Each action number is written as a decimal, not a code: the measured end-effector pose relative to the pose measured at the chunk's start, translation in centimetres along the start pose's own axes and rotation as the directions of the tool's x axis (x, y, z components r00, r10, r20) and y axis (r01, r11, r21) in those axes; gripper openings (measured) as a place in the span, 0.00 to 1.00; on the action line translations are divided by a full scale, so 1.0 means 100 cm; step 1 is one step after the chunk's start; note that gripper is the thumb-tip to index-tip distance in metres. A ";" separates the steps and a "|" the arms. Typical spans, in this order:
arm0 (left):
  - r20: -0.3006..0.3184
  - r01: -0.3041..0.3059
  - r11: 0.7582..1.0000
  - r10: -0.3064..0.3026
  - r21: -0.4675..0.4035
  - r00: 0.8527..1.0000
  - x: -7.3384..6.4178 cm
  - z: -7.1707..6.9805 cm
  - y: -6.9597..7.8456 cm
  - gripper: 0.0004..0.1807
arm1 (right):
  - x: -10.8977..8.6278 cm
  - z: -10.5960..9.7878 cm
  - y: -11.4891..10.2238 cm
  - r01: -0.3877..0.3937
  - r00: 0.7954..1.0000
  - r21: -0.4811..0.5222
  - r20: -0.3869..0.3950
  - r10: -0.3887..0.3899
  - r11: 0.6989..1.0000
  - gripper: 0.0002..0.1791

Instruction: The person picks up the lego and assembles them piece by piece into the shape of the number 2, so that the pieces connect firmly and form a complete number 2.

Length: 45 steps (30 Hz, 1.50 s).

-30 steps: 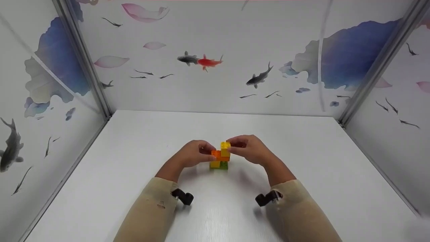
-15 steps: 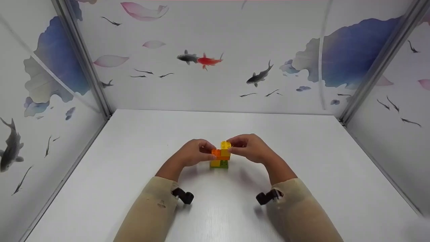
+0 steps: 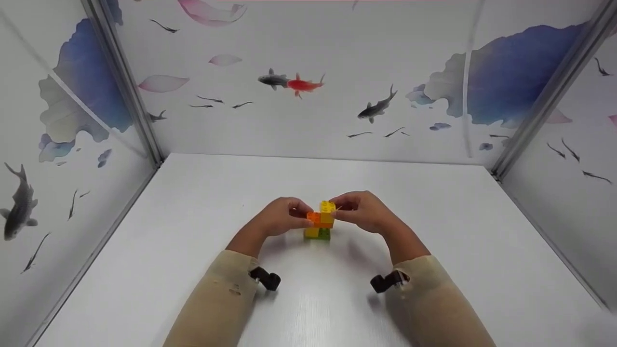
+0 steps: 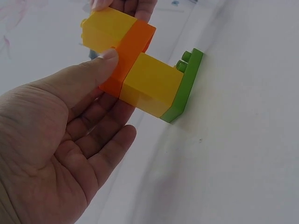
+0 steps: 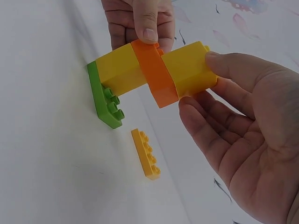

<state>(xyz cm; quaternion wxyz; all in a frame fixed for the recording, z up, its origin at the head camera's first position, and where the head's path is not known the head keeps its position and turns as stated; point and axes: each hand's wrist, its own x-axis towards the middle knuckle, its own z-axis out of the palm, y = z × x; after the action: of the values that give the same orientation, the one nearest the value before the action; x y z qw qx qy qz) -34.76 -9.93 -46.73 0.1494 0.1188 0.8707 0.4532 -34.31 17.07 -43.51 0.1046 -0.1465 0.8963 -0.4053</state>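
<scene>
A small stepped stack of toy building bricks stands between the two hands. At its bottom is a thin green plate (image 5: 97,98), with a lower yellow brick (image 4: 152,84) covering one half and bare studs on the other. An orange brick (image 5: 156,77) lies across above that, overhanging the studded side. On the overhanging end sits an upper yellow brick (image 5: 189,67). My left hand (image 3: 284,217) pinches the orange brick at its left end between thumb and fingers. From the right, my right hand (image 3: 364,209) holds the upper yellow brick between thumb and fingertips.
A flat yellow-orange brick (image 5: 145,154) lies on the white table (image 3: 308,299) behind the stack, mostly hidden by the right hand in the head view. White panels (image 3: 308,125) printed with fish and petals enclose the table at the back and both sides.
The head view has shifted slightly, so the whole scene sits a little higher and further right. Both hands keep the same hold on the stack.
</scene>
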 end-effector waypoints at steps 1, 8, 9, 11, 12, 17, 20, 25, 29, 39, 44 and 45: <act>-0.001 -0.002 1.000 0.002 -0.001 1.000 0.000 0.000 0.000 0.15 | 0.000 0.000 0.000 -0.001 1.000 0.005 0.001 0.001 1.000 0.17; -0.001 0.018 1.000 -0.018 0.004 1.000 0.000 0.001 0.000 0.15 | 0.003 -0.002 0.007 0.041 0.999 0.058 0.018 -0.042 0.997 0.20; -0.002 0.016 1.000 -0.016 0.005 1.000 0.000 0.001 0.000 0.15 | 0.003 -0.003 0.009 0.052 0.998 0.077 0.016 -0.053 0.996 0.21; -0.009 0.014 1.000 -0.014 0.008 1.000 0.001 0.001 0.001 0.15 | 0.004 -0.006 0.012 0.059 0.998 0.129 0.004 -0.060 0.990 0.24; -0.011 0.015 1.000 -0.014 0.011 1.000 0.002 0.002 0.002 0.15 | 0.004 -0.007 0.014 0.056 0.998 0.155 -0.008 -0.055 0.986 0.24; -0.014 0.028 0.999 -0.027 0.019 1.000 0.004 0.004 0.004 0.15 | 0.008 -0.011 0.027 -0.004 0.998 0.197 -0.068 0.017 0.980 0.26; -0.009 0.036 0.999 -0.036 0.021 0.999 0.004 0.006 0.003 0.15 | 0.011 -0.011 0.035 -0.054 0.993 0.164 -0.092 0.070 0.985 0.27; -0.001 0.043 0.999 -0.043 0.018 0.999 0.005 0.006 0.002 0.15 | 0.019 -0.012 0.042 -0.157 0.978 0.092 -0.126 0.168 0.983 0.27; 0.001 0.044 0.999 -0.044 0.018 0.999 0.005 0.004 0.003 0.15 | 0.031 -0.011 0.045 -0.234 0.965 0.048 -0.110 0.238 0.971 0.26; 0.003 0.024 1.000 -0.024 0.005 1.000 0.003 0.002 0.002 0.14 | 0.054 -0.002 0.049 -0.265 0.962 0.034 -0.064 0.266 0.964 0.22; 0.004 0.028 1.000 -0.028 -0.008 1.000 0.003 0.001 0.001 0.14 | 0.061 0.004 0.046 -0.281 0.959 -0.006 -0.045 0.280 0.960 0.24; 0.003 0.028 1.000 -0.028 -0.007 1.000 0.003 0.001 0.001 0.14 | 0.062 0.005 0.045 -0.284 0.958 -0.016 -0.038 0.283 0.959 0.25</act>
<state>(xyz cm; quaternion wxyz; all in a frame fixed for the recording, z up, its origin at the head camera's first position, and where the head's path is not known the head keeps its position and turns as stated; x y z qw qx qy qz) -34.99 -9.75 -46.73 0.1574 0.1065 0.8706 0.4539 -40.73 17.37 -47.71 0.1442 -0.0104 0.9140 -0.3791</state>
